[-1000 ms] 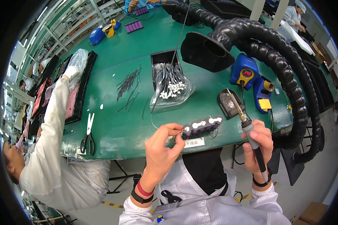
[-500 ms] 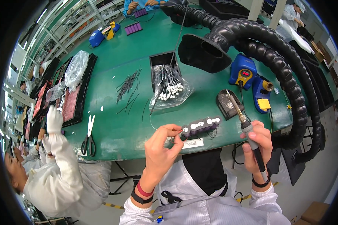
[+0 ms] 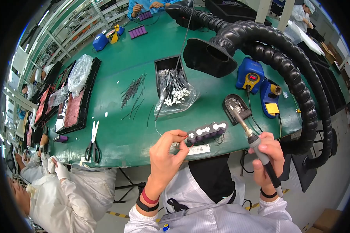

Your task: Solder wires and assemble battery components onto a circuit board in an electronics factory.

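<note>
Desk (image 3: 124, 130), near edge: your left hand (image 3: 166, 157) pinches a red wire (image 3: 185, 136) beside the battery pack (image 3: 207, 134); your right hand (image 3: 270, 156) grips the soldering iron (image 3: 254, 140), best held steady.

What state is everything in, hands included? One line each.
Left hand: pinching red wire
Right hand: gripping soldering iron
Soldering iron: tip over black tray, contact unclear
Black tray: open, silvery bits inside
Dark pack: lying, white strips facing up
Scissors: lying, blades apart
Blue station: display lit
Iron stand: iron out, yellow sponge in place
Plastic bag: open, white connectors exposed
</note>
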`<action>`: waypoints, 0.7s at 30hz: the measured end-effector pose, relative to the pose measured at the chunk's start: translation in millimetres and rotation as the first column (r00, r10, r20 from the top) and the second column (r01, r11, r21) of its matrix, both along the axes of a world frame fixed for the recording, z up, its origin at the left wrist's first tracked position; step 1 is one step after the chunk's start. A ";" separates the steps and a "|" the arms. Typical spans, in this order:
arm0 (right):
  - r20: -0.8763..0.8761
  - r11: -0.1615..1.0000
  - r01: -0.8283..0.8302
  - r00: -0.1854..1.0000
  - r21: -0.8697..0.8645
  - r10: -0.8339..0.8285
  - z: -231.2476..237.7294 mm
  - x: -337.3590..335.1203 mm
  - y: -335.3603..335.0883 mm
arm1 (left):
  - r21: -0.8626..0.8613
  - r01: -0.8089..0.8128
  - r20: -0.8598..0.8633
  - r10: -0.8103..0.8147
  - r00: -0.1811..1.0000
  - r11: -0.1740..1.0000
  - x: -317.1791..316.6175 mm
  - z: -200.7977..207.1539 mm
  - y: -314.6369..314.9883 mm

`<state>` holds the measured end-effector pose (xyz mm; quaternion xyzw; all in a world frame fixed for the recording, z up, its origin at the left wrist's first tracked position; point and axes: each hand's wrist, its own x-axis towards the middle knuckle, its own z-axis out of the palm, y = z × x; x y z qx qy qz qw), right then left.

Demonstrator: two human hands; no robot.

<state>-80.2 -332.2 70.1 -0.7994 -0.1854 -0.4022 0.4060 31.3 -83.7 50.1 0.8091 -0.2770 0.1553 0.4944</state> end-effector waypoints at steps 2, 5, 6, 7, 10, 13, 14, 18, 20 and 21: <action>-0.017 0.999 -0.020 1.000 0.035 0.021 2.8 -2.4 6.2 | 0.000 -0.001 0.001 0.001 1.000 1.000 0.0 -1.0 0.4; -0.089 0.995 -0.079 0.993 0.057 0.083 4.4 -3.9 13.4 | -0.007 0.003 -0.003 -0.003 1.000 1.000 0.4 -1.4 -0.1; -0.100 0.996 -0.082 0.991 0.037 0.086 6.3 -2.3 16.3 | -0.005 0.009 0.000 -0.009 1.000 1.000 0.6 -0.9 -0.5; -0.103 0.996 -0.090 0.990 0.016 0.091 8.1 0.5 19.6 | -0.004 0.014 0.002 -0.014 1.000 1.000 0.8 -0.6 -0.9; -0.120 0.993 -0.115 0.986 -0.021 0.112 11.4 9.2 28.0 | -0.003 0.013 0.009 -0.013 1.000 1.000 0.2 1.9 -0.3; -0.156 0.992 -0.119 0.981 -0.036 0.112 10.0 13.8 35.8 | 0.006 0.031 0.052 -0.031 0.998 1.000 2.2 -2.1 1.3; -0.174 0.994 -0.108 0.980 -0.036 0.100 9.6 14.6 37.5 | 0.004 0.028 0.050 -0.028 0.998 1.000 2.5 -2.7 1.5; -0.206 0.994 -0.104 0.974 -0.044 0.092 10.1 16.0 40.4 | 0.002 0.032 0.057 -0.032 0.998 0.999 2.7 -3.7 1.6; -0.222 0.993 -0.108 0.971 -0.050 0.094 9.3 16.6 41.1 | 0.001 0.029 0.060 -0.029 0.998 1.000 2.8 -4.1 2.1; -0.224 0.993 -0.110 0.970 -0.053 0.095 9.3 16.9 41.5 | -0.002 0.032 0.064 -0.031 0.997 1.000 2.9 -4.3 1.8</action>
